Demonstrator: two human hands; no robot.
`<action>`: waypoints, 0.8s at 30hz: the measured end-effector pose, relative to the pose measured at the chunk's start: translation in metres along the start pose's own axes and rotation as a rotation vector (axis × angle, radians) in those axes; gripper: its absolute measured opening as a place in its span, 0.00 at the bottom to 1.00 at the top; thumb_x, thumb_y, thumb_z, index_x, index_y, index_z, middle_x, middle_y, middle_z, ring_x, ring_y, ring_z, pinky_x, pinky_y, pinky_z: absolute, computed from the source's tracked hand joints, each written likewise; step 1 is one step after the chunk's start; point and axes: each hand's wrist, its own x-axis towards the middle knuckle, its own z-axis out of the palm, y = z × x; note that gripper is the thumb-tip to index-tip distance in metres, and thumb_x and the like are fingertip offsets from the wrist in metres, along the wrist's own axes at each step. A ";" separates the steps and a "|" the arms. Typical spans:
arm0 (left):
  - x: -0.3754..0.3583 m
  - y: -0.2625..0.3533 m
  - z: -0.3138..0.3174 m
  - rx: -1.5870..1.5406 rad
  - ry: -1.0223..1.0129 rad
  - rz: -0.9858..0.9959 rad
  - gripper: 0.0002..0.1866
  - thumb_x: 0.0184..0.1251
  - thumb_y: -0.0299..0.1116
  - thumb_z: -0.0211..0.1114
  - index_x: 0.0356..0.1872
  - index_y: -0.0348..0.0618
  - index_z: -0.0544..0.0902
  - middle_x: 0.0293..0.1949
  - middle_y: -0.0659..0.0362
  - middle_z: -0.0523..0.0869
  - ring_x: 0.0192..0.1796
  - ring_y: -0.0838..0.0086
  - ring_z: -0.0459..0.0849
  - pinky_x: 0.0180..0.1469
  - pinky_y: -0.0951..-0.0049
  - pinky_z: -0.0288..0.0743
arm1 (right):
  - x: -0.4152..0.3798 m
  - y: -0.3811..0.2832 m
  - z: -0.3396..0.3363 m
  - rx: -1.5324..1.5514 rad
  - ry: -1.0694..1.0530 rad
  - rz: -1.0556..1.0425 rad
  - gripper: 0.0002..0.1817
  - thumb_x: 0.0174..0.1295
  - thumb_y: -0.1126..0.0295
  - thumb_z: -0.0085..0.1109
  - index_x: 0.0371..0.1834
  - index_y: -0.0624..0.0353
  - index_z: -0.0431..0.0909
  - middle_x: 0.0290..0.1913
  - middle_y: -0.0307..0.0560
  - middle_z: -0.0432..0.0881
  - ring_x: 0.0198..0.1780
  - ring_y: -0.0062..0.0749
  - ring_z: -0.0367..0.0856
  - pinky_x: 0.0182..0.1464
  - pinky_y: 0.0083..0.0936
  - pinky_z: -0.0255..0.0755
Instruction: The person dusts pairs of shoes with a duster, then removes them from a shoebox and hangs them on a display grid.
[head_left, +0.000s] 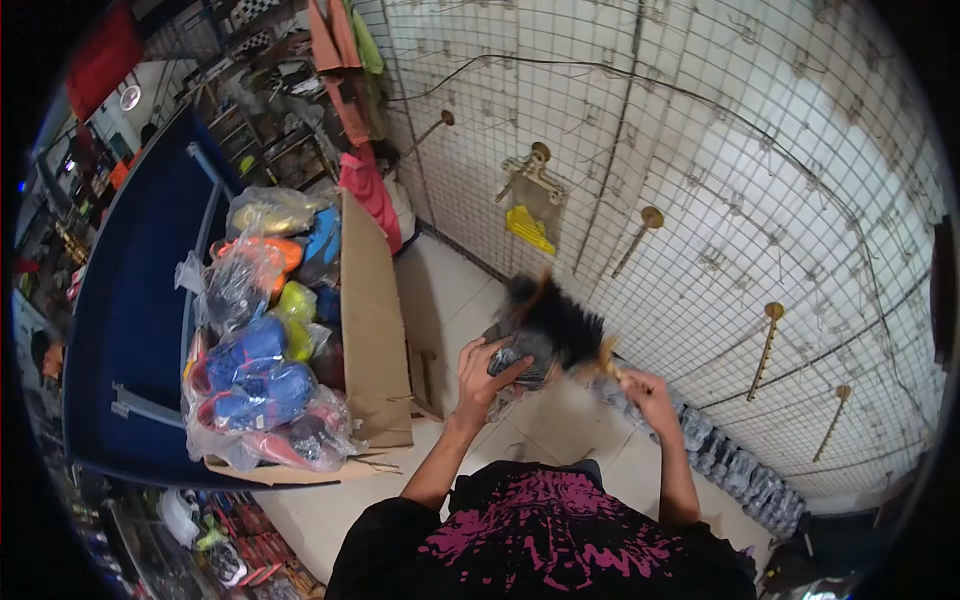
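Observation:
My right hand (648,400) is closed round the light handle of a black feather duster (565,325). Its dark feathers are blurred and reach across to the left hand. In my left hand (483,375) is a dark bundle in clear plastic (530,360), gripped with the thumb over its near side. The bundle looks like bagged shoes, but the duster covers part of it. Both hands are held in front of my chest, above the tiled floor.
Left of me stands a cardboard box (375,320) full of bagged colourful shoes (265,370), beside a blue panel (130,330). A wire grid wall (700,130) with protruding hooks (768,350) rises ahead. Bagged items (735,460) line its foot at right.

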 end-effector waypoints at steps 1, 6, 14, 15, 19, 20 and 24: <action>-0.005 -0.002 -0.001 0.014 -0.005 -0.020 0.31 0.41 0.36 0.78 0.54 0.62 0.88 0.53 0.54 0.85 0.56 0.60 0.82 0.66 0.46 0.69 | 0.017 0.007 0.003 -0.114 0.100 -0.041 0.17 0.70 0.66 0.60 0.56 0.65 0.83 0.25 0.35 0.78 0.27 0.20 0.69 0.31 0.22 0.64; -0.033 -0.011 -0.007 0.034 -0.021 -0.099 0.29 0.44 0.32 0.75 0.55 0.58 0.88 0.55 0.51 0.83 0.55 0.55 0.81 0.62 0.50 0.70 | 0.078 -0.079 0.027 -0.130 0.161 -0.125 0.18 0.70 0.65 0.58 0.59 0.60 0.82 0.35 0.55 0.85 0.34 0.32 0.80 0.42 0.30 0.74; -0.051 -0.005 -0.017 0.019 -0.036 -0.161 0.23 0.50 0.34 0.74 0.51 0.49 0.88 0.54 0.48 0.82 0.58 0.51 0.78 0.61 0.51 0.67 | 0.100 -0.297 0.213 0.055 -0.575 -0.855 0.22 0.73 0.59 0.57 0.65 0.54 0.69 0.32 0.49 0.84 0.34 0.40 0.87 0.37 0.37 0.77; -0.057 -0.007 -0.018 0.019 -0.046 -0.162 0.22 0.50 0.34 0.73 0.50 0.47 0.88 0.54 0.48 0.81 0.58 0.50 0.78 0.62 0.50 0.66 | 0.098 -0.318 0.242 0.043 -0.619 -0.885 0.20 0.73 0.60 0.56 0.63 0.54 0.69 0.36 0.52 0.85 0.37 0.46 0.87 0.39 0.40 0.77; -0.084 -0.017 -0.021 -0.025 -0.050 -0.162 0.18 0.50 0.33 0.73 0.45 0.42 0.87 0.56 0.47 0.81 0.60 0.46 0.77 0.62 0.48 0.66 | 0.108 -0.345 0.361 -0.086 -0.410 -1.171 0.19 0.66 0.62 0.63 0.57 0.55 0.74 0.43 0.53 0.84 0.43 0.48 0.85 0.45 0.48 0.75; -0.088 -0.016 -0.022 -0.019 -0.020 -0.182 0.18 0.50 0.34 0.73 0.44 0.43 0.87 0.54 0.48 0.82 0.59 0.46 0.77 0.61 0.48 0.66 | 0.115 -0.340 0.386 -0.171 -0.362 -1.191 0.18 0.65 0.62 0.63 0.55 0.56 0.76 0.44 0.52 0.83 0.44 0.47 0.85 0.46 0.47 0.74; -0.091 -0.012 -0.037 0.053 -0.015 -0.238 0.18 0.50 0.33 0.74 0.45 0.45 0.87 0.52 0.49 0.82 0.57 0.47 0.77 0.59 0.50 0.67 | 0.123 -0.329 0.398 -0.199 -0.298 -1.209 0.22 0.61 0.63 0.66 0.58 0.55 0.80 0.50 0.49 0.81 0.49 0.46 0.82 0.51 0.46 0.72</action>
